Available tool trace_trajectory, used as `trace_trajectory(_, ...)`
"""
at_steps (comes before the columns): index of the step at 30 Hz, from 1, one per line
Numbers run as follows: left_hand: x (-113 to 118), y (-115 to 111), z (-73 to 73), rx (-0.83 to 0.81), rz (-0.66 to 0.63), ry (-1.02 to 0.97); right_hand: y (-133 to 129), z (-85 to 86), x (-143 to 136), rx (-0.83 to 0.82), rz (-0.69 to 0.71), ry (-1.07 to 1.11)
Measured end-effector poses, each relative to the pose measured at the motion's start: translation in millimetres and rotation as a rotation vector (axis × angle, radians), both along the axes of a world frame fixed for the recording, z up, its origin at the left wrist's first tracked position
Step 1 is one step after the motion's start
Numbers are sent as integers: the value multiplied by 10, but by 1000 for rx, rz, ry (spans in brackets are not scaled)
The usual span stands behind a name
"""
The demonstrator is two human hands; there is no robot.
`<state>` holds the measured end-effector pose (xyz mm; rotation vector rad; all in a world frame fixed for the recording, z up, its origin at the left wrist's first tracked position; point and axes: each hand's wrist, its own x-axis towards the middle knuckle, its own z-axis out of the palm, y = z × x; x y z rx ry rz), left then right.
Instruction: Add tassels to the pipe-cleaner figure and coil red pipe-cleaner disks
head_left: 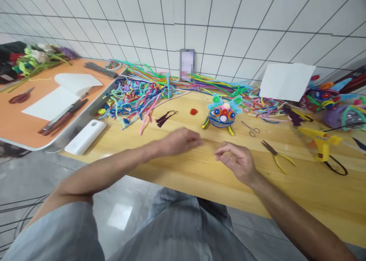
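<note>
My left hand [183,141] is over the wooden table with its fingers curled inward. Motion blur hides whether anything is between them. Facing it, my right hand [237,160] is loosely bent, fingers a little apart, with nothing visible in it. Just beyond both hands stands a round craft creature [223,114] with blue pipe-cleaner ears, button-like eyes and yellow legs. A small red piece [193,111] lies to its left. Further left is a dark tassel [166,118]. Small scissors [251,129] and yellow-handled pliers [276,155] lie to the right of the creature.
A yellow glue gun [320,143] rests at the right. Pipe cleaners [137,95] are heaped along the back left. A phone [187,64] leans on the tiled wall. At the left are a white box-shaped device [85,136] and an orange tray [28,120] holding paper and tools.
</note>
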<state>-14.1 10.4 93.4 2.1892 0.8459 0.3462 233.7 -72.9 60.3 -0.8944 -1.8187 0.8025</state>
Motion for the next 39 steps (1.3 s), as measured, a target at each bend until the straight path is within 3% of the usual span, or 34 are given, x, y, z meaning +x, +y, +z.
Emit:
trace_trajectory(3, -470, 560, 112, 217, 473, 201, 71, -112, -9, 171, -14, -99)
trace_trajectory(4, -581, 725, 114, 229, 522, 227, 97, -145, -17, 205, -23, -125)
trace_trajectory(7, -752, 1072, 2, 215, 564, 266, 155, -239, -37, 244, -39, -205)
trace_trajectory(11, -762, 1262, -192, 108, 549, 279, 175, -337, -26, 256, -39, -282)
trace_trajectory(13, -774, 1317, -165, 89, 579, 250, 175, -368, -15, 258, -41, -301)
trace_trajectory(16, -826, 1360, 57, 81, 676, 116, 181, -393, -13, 262, -48, -310)
trace_trajectory(19, -820, 1262, 302, 20, 723, -62, 189, -393, -33, 272, -53, -308)
trace_trajectory(21, -727, 1078, 355, -81, 673, -168, 187, -380, -53, 278, -58, -303)
trace_trajectory(25, -354, 510, 149, -327, 572, -357, 158, -335, -90, 217, -132, -279)
trace_trajectory(27, -143, 222, -15, -703, 492, -585, 142, -313, -102, 125, -189, -235)
trace_trajectory(29, 47, -4, -153, -886, 430, -660, 133, -297, -110, 3, -211, -153)
trace_trajectory(31, 210, -149, -245, -924, 400, -700, 131, -289, -119, -117, -178, -43)
trace_trajectory(34, 391, -238, -312, -830, 401, -698, 134, -293, -136, -238, -123, 73)
trace_trajectory(39, 501, -222, -311, -711, 408, -649, 115, -277, -134, -314, -218, 11)
